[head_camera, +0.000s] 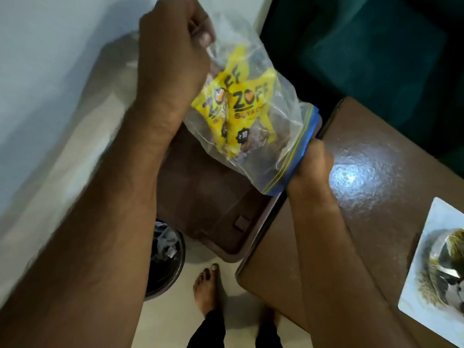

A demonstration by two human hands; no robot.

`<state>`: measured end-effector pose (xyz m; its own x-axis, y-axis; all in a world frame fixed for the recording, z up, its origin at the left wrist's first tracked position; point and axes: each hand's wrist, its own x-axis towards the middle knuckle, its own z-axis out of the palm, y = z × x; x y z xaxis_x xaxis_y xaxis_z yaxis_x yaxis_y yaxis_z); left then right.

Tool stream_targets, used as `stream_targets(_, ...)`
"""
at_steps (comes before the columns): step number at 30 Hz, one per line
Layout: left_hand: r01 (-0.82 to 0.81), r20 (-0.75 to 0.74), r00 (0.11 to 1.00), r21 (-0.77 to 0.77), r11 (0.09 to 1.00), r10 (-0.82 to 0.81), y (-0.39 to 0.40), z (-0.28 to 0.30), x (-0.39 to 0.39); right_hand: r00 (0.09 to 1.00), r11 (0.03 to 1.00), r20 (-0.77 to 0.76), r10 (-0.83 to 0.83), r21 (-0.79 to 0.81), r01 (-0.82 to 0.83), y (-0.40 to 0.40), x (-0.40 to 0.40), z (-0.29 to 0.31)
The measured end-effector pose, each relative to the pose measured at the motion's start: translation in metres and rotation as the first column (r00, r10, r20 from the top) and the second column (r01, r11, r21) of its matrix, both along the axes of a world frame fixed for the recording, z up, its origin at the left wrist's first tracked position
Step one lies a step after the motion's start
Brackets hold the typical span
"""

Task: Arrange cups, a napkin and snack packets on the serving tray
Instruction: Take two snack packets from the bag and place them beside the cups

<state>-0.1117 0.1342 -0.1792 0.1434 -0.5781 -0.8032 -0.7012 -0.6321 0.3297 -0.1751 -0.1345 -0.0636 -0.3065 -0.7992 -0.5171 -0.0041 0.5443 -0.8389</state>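
I hold a clear zip bag (pixel 281 126) with a blue seal strip up in the air, tilted. Inside it are yellow snack packets (pixel 238 106) printed with black letters. My left hand (pixel 173 54) is closed on the bag's upper end. My right hand (pixel 311 164) grips the blue seal edge at the lower right. Below the bag lies the dark brown serving tray (pixel 216 204), jutting past the left edge of the brown table (pixel 364 177). No cups or napkin are visible.
A white plate (pixel 431 259) with a shiny wrapped item lies at the table's right edge. A dark round bin (pixel 163 259) with crumpled paper stands on the pale floor beside my feet (pixel 208 287). A white wall is at left, a dark green seat at the top right.
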Motion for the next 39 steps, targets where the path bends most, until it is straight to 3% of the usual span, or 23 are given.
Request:
stream_targets(1, 0.063, -0.04, 0.997, -0.015, 0.998, -0.063, -0.026, 0.004, 0.017, 0.999, 0.999, 0.01, -0.039, -0.024, 0.039, 0.0, 0.001, 0.003)
stream_targets(3, 0.217, -0.008, 0.976, -0.054, 0.975, -0.218, -0.004, 0.0, 0.003, 0.996, 0.996, 0.057, -0.065, -0.054, 0.068, -0.001, 0.008, 0.006)
stream_targets(4, 0.19, 0.01, 0.982, -0.111, 0.975, -0.19, -0.017, 0.011, 0.009, 0.999, 0.996, 0.043, -0.032, -0.081, 0.036, -0.001, 0.012, 0.006)
stream_targets(5, 0.231, 0.043, 0.973, -0.176, 0.957, -0.227, -0.048, 0.034, 0.026, 0.999, 0.995, -0.037, 0.021, -0.101, -0.024, 0.002, 0.014, 0.005)
stream_targets(6, 0.217, 0.095, 0.976, -0.344, 0.914, -0.196, -0.088, 0.066, 0.056, 0.987, 0.988, -0.138, 0.087, -0.119, -0.104, 0.003, 0.015, 0.004)
stream_targets(7, 0.19, 0.163, 0.98, -0.562, 0.805, -0.117, -0.14, 0.104, 0.088, 0.96, 0.977, -0.243, 0.142, -0.12, -0.174, 0.005, 0.015, 0.004)
stream_targets(8, 0.061, 0.064, 0.998, -0.718, 0.693, -0.022, -0.192, 0.151, 0.113, 0.931, 0.965, -0.314, 0.187, -0.119, -0.234, 0.006, 0.017, 0.005)
stream_targets(9, -0.023, 0.0, 0.999, -0.868, 0.497, 0.045, -0.227, 0.189, 0.121, 0.904, 0.949, -0.363, 0.225, -0.131, -0.288, 0.008, 0.018, 0.01)
stream_targets(10, 0.031, 0.056, 0.997, -0.925, 0.38, 0.055, -0.236, 0.217, 0.137, 0.875, 0.925, -0.414, 0.252, -0.162, -0.343, 0.01, 0.018, 0.014)
stream_targets(12, 0.075, 0.092, 0.996, -0.891, 0.448, 0.017, -0.233, 0.214, 0.131, 0.799, 0.83, -0.514, 0.313, -0.262, -0.493, 0.01, 0.018, 0.024)
stream_targets(15, 0.134, 0.079, 0.988, -0.878, 0.46, -0.136, -0.222, 0.204, 0.124, 0.686, 0.582, -0.614, 0.39, -0.414, -0.7, 0.007, 0.022, 0.042)
stream_targets(17, 0.208, 0.128, 0.97, -0.88, 0.426, -0.208, -0.229, 0.211, 0.124, 0.585, 0.414, -0.707, 0.397, -0.432, -0.802, -0.001, 0.028, 0.051)
stream_targets(19, 0.28, 0.197, 0.948, -0.889, 0.363, -0.251, -0.231, 0.215, 0.121, 0.523, 0.33, -0.768, 0.37, -0.418, -0.846, -0.011, 0.033, 0.055)
stream_targets(21, 0.279, 0.223, 0.953, -0.907, 0.315, -0.204, -0.224, 0.21, 0.114, 0.534, 0.327, -0.776, 0.337, -0.435, -0.839, -0.018, 0.037, 0.057)
stream_targets(24, 0.148, 0.175, 0.975, -0.971, 0.186, 0.135, -0.217, 0.197, 0.113, 0.628, 0.407, -0.733, 0.262, -0.506, -0.76, -0.019, 0.037, 0.063)
stream_targets(27, -0.307, -0.257, 0.902, -0.947, 0.095, 0.347, -0.2, 0.175, 0.107, 0.678, 0.411, -0.712, 0.184, -0.571, -0.711, -0.012, 0.042, 0.073)
stream_targets(29, -0.584, -0.488, 0.77, -0.798, 0.145, 0.411, -0.189, 0.159, 0.104, 0.702, 0.373, -0.699, 0.133, -0.621, -0.689, -0.007, 0.047, 0.081)
stream_targets(31, -0.742, -0.647, 0.647, -0.656, 0.14, 0.403, -0.183, 0.147, 0.105, 0.752, 0.315, -0.653, 0.089, -0.698, -0.643, -0.003, 0.05, 0.087)
stream_targets(33, -0.796, -0.726, 0.587, -0.597, 0.096, 0.359, -0.183, 0.143, 0.11, 0.78, 0.247, -0.616, 0.108, -0.744, -0.621, 0.001, 0.049, 0.089)
stream_targets(35, -0.746, -0.666, 0.637, -0.659, 0.093, 0.388, -0.188, 0.144, 0.116, 0.759, 0.213, -0.619, 0.201, -0.729, -0.65, 0.002, 0.046, 0.085)
stream_targets(39, -0.62, -0.552, 0.741, -0.781, 0.076, 0.382, -0.197, 0.152, 0.121, 0.681, 0.384, -0.617, 0.394, -0.562, -0.732, -0.01, 0.02, 0.068)
